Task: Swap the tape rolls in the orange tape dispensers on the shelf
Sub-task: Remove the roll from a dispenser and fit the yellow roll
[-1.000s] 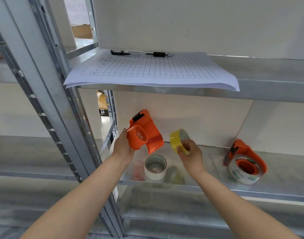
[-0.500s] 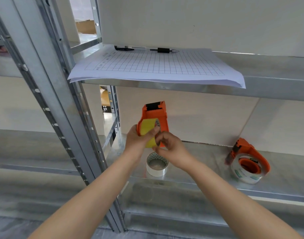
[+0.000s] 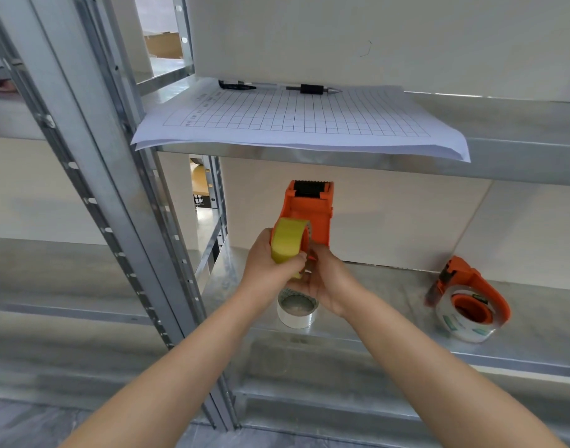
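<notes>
I hold an orange tape dispenser [image 3: 310,211] upright above the middle metal shelf [image 3: 390,305], its black cutter end pointing up. A yellow tape roll [image 3: 287,240] sits against the dispenser's left side. My left hand [image 3: 270,263] grips the yellow roll with the thumb across its lower edge. My right hand [image 3: 325,282] holds the dispenser's lower part from the right. A white tape roll [image 3: 297,310] lies flat on the shelf right under my hands. A second orange dispenser [image 3: 471,292] with a clear tape roll [image 3: 464,324] in it rests on the shelf at the right.
On the upper shelf [image 3: 519,124] lies a gridded paper sheet [image 3: 296,121] with two pens [image 3: 312,89] at its far edge. A slotted steel upright [image 3: 109,221] stands to the left. A wall closes the back of the shelves.
My right hand brought the yellow roll over to the dispenser, and my left hand now grips it there. The dispenser has turned upright, cutter end up, and my right hand moved onto its lower part.
</notes>
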The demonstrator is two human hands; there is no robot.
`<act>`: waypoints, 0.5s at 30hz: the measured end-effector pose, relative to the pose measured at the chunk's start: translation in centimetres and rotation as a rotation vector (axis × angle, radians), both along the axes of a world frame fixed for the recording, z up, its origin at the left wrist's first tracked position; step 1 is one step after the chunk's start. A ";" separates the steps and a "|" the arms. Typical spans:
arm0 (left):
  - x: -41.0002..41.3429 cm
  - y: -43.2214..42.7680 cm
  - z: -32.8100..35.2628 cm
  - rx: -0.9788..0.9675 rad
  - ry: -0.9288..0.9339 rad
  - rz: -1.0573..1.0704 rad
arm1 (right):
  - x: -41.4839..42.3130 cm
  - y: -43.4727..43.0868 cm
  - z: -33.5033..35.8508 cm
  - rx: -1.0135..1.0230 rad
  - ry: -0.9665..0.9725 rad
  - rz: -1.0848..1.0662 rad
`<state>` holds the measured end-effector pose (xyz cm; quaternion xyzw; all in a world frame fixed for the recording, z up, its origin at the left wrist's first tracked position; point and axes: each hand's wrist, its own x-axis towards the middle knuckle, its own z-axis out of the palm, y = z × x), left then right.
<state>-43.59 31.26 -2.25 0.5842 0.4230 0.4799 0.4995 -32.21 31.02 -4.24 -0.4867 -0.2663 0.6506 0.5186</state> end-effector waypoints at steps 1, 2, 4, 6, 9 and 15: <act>0.0 -0.1 0.1 0.008 0.015 -0.009 | 0.0 0.1 0.2 -0.005 0.027 -0.019; 0.0 -0.1 0.0 0.011 0.031 -0.016 | 0.1 0.2 0.4 0.000 0.034 -0.035; -0.2 -0.1 -0.1 0.002 0.057 -0.038 | 0.3 0.5 0.5 0.020 0.030 -0.069; -0.3 -0.3 -0.3 -0.022 0.060 -0.054 | 0.5 0.8 0.6 0.054 0.044 -0.067; -0.4 -0.7 -0.2 -0.045 0.002 -0.065 | 0.4 1.0 0.9 0.102 -0.017 -0.062; -0.5 -0.7 0.1 -0.033 0.017 -0.073 | 0.0 1.2 1.0 0.228 -0.213 -0.123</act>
